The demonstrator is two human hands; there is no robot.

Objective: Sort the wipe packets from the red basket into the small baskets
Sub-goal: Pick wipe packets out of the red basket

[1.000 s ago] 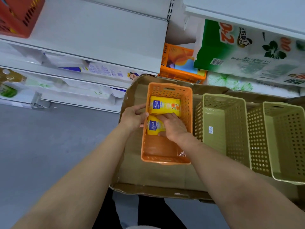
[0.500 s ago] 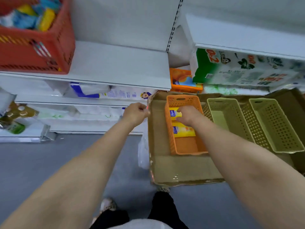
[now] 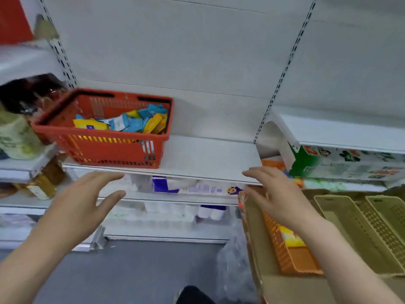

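While both hands hang empty, red basket (image 3: 103, 137) sits above left hand (image 3: 81, 207).

A red basket (image 3: 105, 137) sits on a white shelf (image 3: 208, 159) at about ten o'clock, filled with a jumble of yellow and blue wipe packets (image 3: 129, 122). Below the shelf edge, both hands are raised and hold nothing: the left hand (image 3: 81, 205) at eight o'clock with its fingers spread, the right hand (image 3: 278, 194) at three o'clock with its fingers loosely extended toward the shelf. At four o'clock a cardboard box (image 3: 274, 286) holds an orange basket (image 3: 287, 249) with a yellow packet (image 3: 289, 236) inside, beside two olive-green baskets (image 3: 355, 233).
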